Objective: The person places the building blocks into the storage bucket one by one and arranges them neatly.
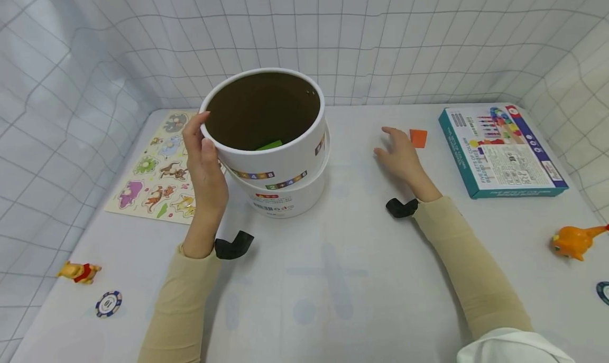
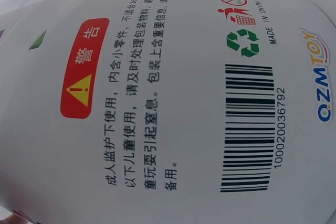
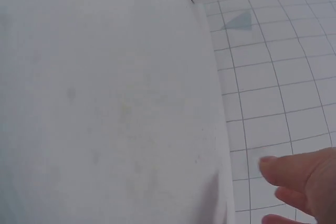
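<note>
A white bucket [image 1: 280,167], open at the top with coloured number labels round its side, stands left of the middle in the head view. A green piece [image 1: 270,145] shows inside it; the rest of its floor is hidden. My left hand [image 1: 204,167] holds the bucket at its left side, fingertips at the rim. The left wrist view is filled by the bucket's printed wall [image 2: 199,103], with a barcode and a red warning label. Over the table, my right hand [image 1: 402,157] has its fingers spread and holds nothing, beside an orange square [image 1: 418,138].
Left of the bucket lies an animal puzzle board [image 1: 159,170]. A teal-sided box [image 1: 504,151] lies at the back right. Nearer are a small bear figure [image 1: 80,272], a poker chip [image 1: 109,304] and an orange toy [image 1: 575,241]. Gridded cloth [image 1: 371,46] walls the table.
</note>
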Demonstrator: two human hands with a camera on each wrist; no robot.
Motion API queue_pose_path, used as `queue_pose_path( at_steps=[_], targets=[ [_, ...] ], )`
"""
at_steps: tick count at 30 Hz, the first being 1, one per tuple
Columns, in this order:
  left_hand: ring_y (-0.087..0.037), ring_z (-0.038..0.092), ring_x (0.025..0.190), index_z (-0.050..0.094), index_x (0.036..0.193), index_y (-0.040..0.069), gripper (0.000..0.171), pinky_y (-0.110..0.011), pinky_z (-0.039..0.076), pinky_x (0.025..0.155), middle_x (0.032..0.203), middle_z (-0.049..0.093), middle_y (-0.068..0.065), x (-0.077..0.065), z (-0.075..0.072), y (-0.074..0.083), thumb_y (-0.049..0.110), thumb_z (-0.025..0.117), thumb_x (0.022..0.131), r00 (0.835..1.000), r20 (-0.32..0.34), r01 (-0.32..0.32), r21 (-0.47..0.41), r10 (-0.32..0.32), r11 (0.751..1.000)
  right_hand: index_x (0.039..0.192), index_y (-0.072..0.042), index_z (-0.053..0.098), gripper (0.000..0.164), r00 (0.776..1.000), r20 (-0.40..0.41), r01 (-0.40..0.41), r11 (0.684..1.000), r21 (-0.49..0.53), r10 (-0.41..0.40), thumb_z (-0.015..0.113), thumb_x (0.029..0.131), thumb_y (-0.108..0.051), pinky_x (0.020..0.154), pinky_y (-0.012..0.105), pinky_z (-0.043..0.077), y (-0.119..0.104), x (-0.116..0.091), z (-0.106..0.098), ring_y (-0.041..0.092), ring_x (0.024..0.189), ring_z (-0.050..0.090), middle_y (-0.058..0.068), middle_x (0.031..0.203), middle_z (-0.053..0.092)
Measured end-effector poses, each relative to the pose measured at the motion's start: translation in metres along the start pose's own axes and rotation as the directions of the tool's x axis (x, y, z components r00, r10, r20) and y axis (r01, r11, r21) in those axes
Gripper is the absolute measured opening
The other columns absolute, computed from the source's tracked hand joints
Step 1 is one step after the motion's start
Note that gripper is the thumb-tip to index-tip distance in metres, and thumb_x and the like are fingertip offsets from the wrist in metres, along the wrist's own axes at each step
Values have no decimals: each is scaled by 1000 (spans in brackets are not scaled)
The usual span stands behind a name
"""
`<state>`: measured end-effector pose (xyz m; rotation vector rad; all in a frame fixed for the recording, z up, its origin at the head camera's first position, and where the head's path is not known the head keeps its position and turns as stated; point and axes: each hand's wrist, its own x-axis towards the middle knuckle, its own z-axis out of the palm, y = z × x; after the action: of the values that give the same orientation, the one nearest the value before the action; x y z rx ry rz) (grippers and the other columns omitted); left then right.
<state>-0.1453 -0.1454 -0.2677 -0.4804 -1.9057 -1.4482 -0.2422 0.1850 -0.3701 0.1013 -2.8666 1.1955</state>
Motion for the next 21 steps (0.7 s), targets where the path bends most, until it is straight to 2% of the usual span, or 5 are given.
queue_pose_path(
  at_steps=[2,5,8,15,21],
  targets=[
    [-35,35,115,29,122,-10,75,-37,36,94,128,35,-24,0,0,-2,56,35,87,1000,5,-6,-11,6,1000,130,-4,40,48,989,-144,28,999,21,-25,55,86,-13,105,41,19,1,0,-4,28,129,25,15,135,36],
    [-33,35,116,30,124,-7,73,-36,35,95,130,35,-20,0,0,-12,56,34,87,1000,7,-12,-2,12,1000,123,-2,48,40,939,-340,69,996,52,-47,55,85,-10,107,38,14,4,1,-10,28,129,23,17,132,40],
    [-30,35,118,31,126,-3,71,-33,35,95,131,36,-14,0,-2,-23,56,34,87,1000,5,-8,8,8,1000,123,-2,48,39,903,-429,54,996,69,-19,55,85,-10,107,38,8,11,3,-15,29,131,16,17,134,36],
    [-29,35,118,33,127,1,68,-37,36,95,132,37,-11,-2,-3,-32,56,34,87,1000,-7,-2,9,2,1000,131,-3,39,49,957,-255,-115,988,99,137,53,85,-12,100,44,29,29,9,-16,33,123,30,19,139,27],
    [-27,34,120,33,127,2,67,-40,34,97,132,36,-11,-2,-3,-32,55,34,87,1000,-16,12,15,-12,1000,124,-2,47,40,958,-252,-122,989,82,139,50,84,-5,100,44,27,36,12,-12,33,122,31,18,136,31]
  ],
)
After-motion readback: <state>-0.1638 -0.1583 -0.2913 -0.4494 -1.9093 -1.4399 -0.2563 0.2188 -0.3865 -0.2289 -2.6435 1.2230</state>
